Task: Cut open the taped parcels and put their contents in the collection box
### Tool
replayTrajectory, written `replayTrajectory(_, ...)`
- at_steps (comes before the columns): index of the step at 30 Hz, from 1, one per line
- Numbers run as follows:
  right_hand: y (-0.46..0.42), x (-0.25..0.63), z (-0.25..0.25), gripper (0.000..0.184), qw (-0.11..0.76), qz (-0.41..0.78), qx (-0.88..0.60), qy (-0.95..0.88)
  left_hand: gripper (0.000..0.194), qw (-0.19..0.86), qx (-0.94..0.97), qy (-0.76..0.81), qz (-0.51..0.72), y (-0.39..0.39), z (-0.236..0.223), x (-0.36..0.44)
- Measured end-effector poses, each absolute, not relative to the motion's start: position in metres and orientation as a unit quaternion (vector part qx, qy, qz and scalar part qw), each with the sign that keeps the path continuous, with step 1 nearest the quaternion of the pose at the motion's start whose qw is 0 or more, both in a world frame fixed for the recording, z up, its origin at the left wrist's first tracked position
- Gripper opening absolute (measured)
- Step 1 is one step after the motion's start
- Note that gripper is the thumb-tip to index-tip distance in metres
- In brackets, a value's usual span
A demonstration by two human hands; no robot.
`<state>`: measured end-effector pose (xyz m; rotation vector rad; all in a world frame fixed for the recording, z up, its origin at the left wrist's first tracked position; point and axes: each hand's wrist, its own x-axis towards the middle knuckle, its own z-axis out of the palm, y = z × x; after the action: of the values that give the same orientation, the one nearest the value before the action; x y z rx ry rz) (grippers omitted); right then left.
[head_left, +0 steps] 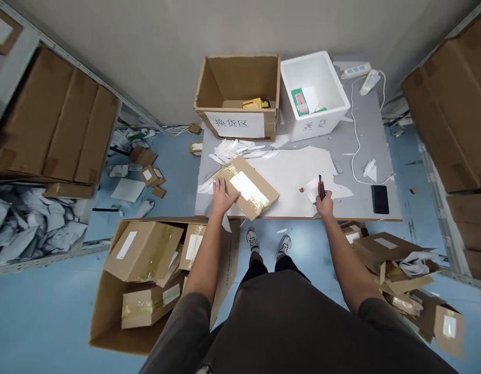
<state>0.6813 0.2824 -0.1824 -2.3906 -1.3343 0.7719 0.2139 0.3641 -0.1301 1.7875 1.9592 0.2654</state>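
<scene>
We see the left grip spread, laid on the left end of the taped box, which lies askew at the front edge of the worktop. Our right grip is closed round a cutter (red and black, pointing away from us), above torn paper, with a phone lying farther right.

the right hand hides part of the cutter; brown cartons run off the right edge.
</scene>
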Motion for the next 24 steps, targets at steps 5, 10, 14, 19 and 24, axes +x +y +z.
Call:
replayTrajectory(5, 0.344, 0.562, -0.115, 0.06, 0.218, 0.353, -0.737, -0.533, 0.124, 0.256, 0.687, 0.678, 0.053, 0.403, -0.121, 0.192)
replayTrajectory(10, 0.411, 0.418, -0.083, 0.067, 0.15, 0.323, -0.611, -0.707, 0.127, 0.27, 0.676, 0.686, 0.01, 0.402, -0.118, 0.189)
replayTrajectory(14, 0.436, 0.37, -0.085, 0.066, 0.041, 0.291, -0.598, -0.745, 0.126, 0.291, 0.674, 0.679, 0.015, 0.402, -0.12, 0.189)
replayTrajectory(19, 0.441, 0.371, -0.085, 0.065, -0.01, 0.272, -0.585, -0.764, 0.124, 0.311, 0.659, 0.684, 0.024, 0.4, -0.124, 0.194)
replayTrajectory(24, 0.444, 0.365, -0.078, 0.068, -0.064, 0.257, -0.601, -0.754, 0.117, 0.327, 0.649, 0.684, 0.058, 0.396, -0.127, 0.193)
